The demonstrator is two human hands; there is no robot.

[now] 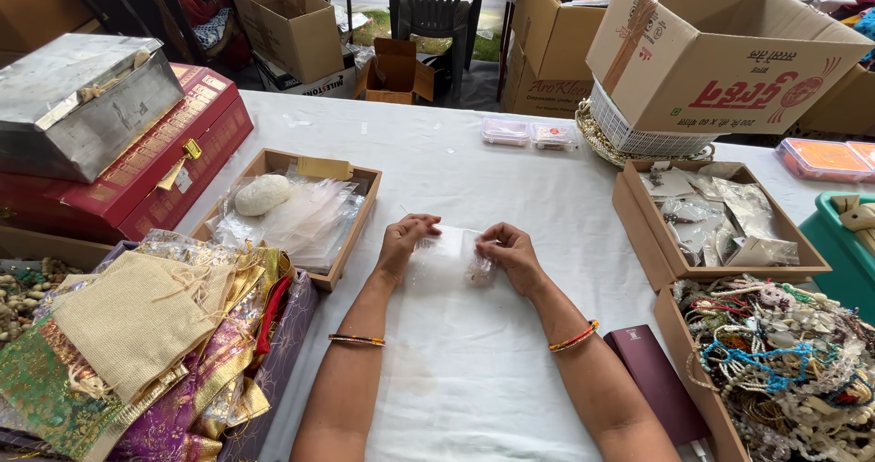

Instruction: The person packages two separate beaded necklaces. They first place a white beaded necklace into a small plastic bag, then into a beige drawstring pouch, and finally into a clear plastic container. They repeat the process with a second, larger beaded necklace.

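A small clear plastic pouch (451, 254) lies flat on the white tablecloth (474, 371) in the middle of the view. My left hand (404, 240) pinches its upper left edge. My right hand (513, 254) grips its right side, where a small pale beaded item (479, 272) shows through the plastic. Both wrists wear thin bangles.
A wooden tray of clear pouches with a white stone (262, 194) sits left. Fabric bags (137, 334), a red case (155, 166) and a metal box (82, 97) lie further left. Boxes of packets (720, 220) and beaded jewellery (784, 362) stand right, a maroon case (652, 375) near my right forearm.
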